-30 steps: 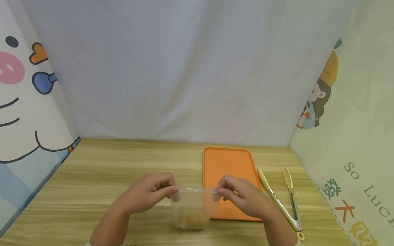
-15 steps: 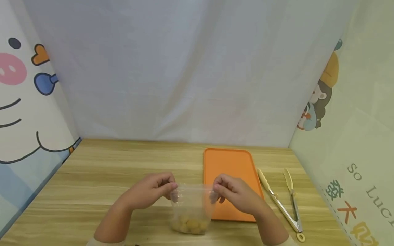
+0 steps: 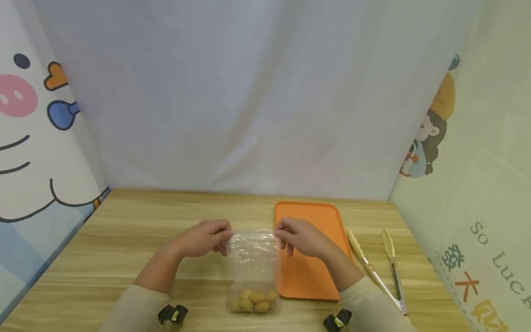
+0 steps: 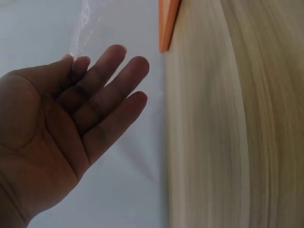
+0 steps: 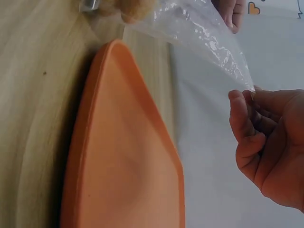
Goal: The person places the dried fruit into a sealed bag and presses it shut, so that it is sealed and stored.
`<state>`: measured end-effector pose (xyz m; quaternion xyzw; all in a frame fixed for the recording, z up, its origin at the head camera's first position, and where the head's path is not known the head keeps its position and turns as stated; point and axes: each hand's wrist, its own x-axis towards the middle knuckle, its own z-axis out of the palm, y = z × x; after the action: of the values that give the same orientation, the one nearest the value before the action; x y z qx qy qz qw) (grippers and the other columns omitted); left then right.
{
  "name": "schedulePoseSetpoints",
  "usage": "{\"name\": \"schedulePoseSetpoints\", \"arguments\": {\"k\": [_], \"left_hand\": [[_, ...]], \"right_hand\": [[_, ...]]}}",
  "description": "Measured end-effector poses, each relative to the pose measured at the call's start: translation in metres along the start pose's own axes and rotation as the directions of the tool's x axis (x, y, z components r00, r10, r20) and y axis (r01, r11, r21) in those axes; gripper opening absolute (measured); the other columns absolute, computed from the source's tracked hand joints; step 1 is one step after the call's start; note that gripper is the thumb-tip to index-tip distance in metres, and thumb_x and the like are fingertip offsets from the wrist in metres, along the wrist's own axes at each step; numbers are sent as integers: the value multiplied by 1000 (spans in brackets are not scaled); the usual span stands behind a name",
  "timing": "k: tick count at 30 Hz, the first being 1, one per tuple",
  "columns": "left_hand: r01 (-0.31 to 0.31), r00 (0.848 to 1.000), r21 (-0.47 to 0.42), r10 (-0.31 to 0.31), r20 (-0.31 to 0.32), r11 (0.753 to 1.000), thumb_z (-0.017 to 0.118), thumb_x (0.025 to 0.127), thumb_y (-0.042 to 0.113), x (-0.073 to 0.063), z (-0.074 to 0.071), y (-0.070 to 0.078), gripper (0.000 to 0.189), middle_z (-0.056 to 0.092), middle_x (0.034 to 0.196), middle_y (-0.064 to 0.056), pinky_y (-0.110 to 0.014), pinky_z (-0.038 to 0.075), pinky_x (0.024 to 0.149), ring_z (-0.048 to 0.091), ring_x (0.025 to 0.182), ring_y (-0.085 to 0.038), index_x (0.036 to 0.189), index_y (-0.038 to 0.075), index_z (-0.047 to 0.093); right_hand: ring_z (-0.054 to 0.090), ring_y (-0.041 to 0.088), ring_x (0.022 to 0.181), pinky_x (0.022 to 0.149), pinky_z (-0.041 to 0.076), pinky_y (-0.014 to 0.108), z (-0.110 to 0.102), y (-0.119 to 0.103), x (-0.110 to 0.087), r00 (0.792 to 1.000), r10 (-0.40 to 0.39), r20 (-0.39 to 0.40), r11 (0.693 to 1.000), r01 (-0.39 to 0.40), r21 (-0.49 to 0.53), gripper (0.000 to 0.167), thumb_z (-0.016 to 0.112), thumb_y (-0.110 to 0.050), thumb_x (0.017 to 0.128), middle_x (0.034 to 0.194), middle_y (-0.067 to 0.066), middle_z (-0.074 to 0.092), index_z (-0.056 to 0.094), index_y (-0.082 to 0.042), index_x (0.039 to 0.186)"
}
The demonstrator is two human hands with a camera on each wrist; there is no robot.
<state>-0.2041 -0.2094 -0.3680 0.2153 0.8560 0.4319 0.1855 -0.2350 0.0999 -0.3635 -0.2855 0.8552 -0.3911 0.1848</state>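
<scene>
A clear plastic bag [image 3: 254, 260] is stretched upright between both hands in the head view. Several small yellow-brown rounded pieces [image 3: 256, 297] lie at its bottom. Thumb and forefinger of the left hand [image 3: 205, 238] pinch the bag's top left corner; its other fingers [image 4: 116, 102] are spread loosely in the left wrist view. At the top right corner, the right hand [image 3: 302, 237] pinches the bag, and the right wrist view shows that hand [image 5: 273, 140] with its remaining fingers bent. The bag's top edge is pulled fairly straight and its sides look flat.
An orange tray [image 3: 311, 276] lies on the wooden table [image 3: 145, 216] behind and right of the bag, partly under the right arm. Farther right, spread metal tongs [image 3: 376, 278] have cream tips. A pale curtain [image 3: 249, 92] hangs along the table's back edge.
Both hands have moved up and away from the body, and a little closer together. The bag now hangs longer and flatter, with the pieces inside showing more clearly. The tray and tongs stay put.
</scene>
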Motion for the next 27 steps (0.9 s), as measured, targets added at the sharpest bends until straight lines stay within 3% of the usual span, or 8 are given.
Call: {"name": "schedulePoseSetpoints", "arguments": {"k": [3, 11, 17, 27], "left_hand": [[40, 999, 41, -41, 24, 998, 44, 106, 28, 6, -5, -9, 25, 67, 88, -6, -41, 55, 79, 69, 83, -23, 93, 9, 55], [74, 996, 166, -82, 41, 983, 47, 104, 17, 17, -7, -24, 22, 67, 82, -8, -34, 51, 67, 64, 75, -23, 88, 7, 59], [103, 993, 315, -113, 16, 943, 49, 103, 15, 23, -4, -29, 24, 64, 75, -5, -30, 44, 62, 55, 64, -14, 83, 7, 60], [153, 987, 431, -161, -18, 889, 51, 103, 18, 31, 4, -31, 25, 57, 67, 2, -31, 43, 63, 51, 61, -13, 79, 14, 58]], "right_hand": [[65, 35, 61, 53, 47, 34, 2, 4, 15, 999, 23, 22, 997, -21, -73, 15, 50, -30, 104, 75, 6, 65, 60, -19, 100], [51, 16, 43, 52, 47, 32, 9, 15, 42, 992, 101, 81, 964, -78, -253, 11, 55, -28, 102, 69, 9, 65, 63, -21, 97], [49, 13, 44, 50, 45, 29, 15, 14, 52, 987, 137, 80, 920, -97, -380, 12, 58, -26, 100, 60, 0, 59, 65, -20, 92], [53, 10, 54, 55, 44, 29, 20, 12, 58, 986, 147, 72, 821, -81, -566, 10, 62, -24, 97, 66, -6, 61, 68, -21, 90]]}}
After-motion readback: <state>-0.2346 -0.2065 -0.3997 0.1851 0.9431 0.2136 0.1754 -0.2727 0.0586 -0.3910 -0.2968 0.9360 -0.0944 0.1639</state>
